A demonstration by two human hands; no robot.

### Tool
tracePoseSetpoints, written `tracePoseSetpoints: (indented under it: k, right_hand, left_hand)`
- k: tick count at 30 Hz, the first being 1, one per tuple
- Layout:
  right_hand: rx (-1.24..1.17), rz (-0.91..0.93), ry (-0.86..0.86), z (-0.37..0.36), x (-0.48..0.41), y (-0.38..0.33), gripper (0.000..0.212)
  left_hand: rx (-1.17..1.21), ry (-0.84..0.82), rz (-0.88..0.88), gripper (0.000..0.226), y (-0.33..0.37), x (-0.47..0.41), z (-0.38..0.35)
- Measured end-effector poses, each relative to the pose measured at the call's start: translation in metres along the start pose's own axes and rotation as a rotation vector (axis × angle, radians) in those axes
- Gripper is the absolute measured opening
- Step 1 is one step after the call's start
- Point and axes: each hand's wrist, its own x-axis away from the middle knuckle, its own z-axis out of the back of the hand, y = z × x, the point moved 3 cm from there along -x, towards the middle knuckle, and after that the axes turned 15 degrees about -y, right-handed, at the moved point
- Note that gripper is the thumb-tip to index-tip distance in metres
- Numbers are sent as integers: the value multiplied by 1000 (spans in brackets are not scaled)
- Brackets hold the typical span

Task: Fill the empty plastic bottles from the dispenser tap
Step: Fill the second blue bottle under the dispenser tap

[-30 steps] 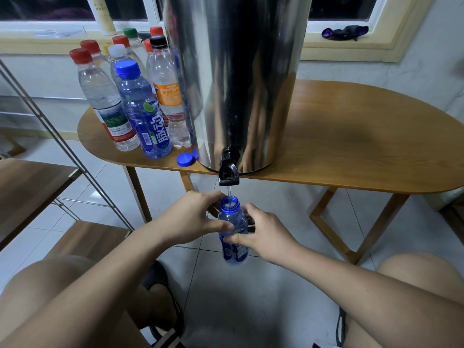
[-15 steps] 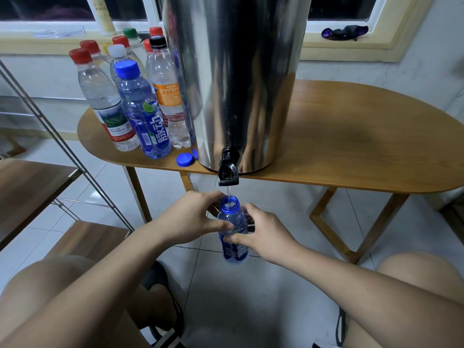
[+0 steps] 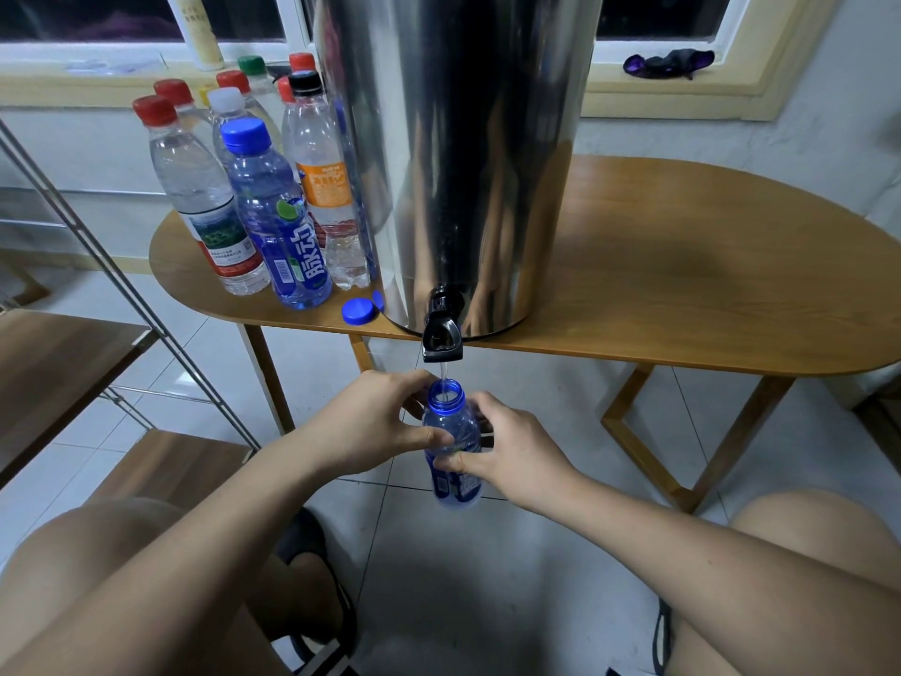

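We have the uncapped blue bottle (image 3: 451, 431) upright, long axis vertical, mouth directly under the black tap (image 3: 441, 336) below the surface (image 3: 682, 285) edge, water running in, with left hand (image 3: 375, 422) and right hand (image 3: 512, 451) both curled round its upper body from opposite sides.

An oval wooden table (image 3: 692, 265) on slanted legs stands against a pale marbled wall (image 3: 804, 139), below dark windows (image 3: 658, 14) with a yellow sill (image 3: 682, 97). Glossy white floor tiles (image 3: 487, 602) spread underneath; a metal rack of wooden shelves (image 3: 58, 363) stands left.

Bare forearms (image 3: 205, 544), bare knees (image 3: 819, 539), dark strapped footwear (image 3: 336, 597)
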Motion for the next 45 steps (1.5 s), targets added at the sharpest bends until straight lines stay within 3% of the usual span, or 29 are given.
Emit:
tracePoseSetpoints:
  k: [29,32,35,38,41,45]
  right_hand:
    - [2,23,40,2,1,-2,72]
    - [34,27,60,2,-1,0,74]
    - [49,30,65,1,-2,0,76]
    - [45,34,73,1,-3,1,75]
    - [42,32,77,0,-4,1,74]
    - [25,39,85,-1,-5,3,72]
  left_hand:
    - [74,21,4,44,0,4,11]
    - [93,71,15,52,-1,9,23]
    - [96,138,-4,29,3,17,37]
    - [106,210,-24,26,9,25,50]
    - [131,321,-66,40,18,33,61]
    - [179,427,-163,30,35,41,67]
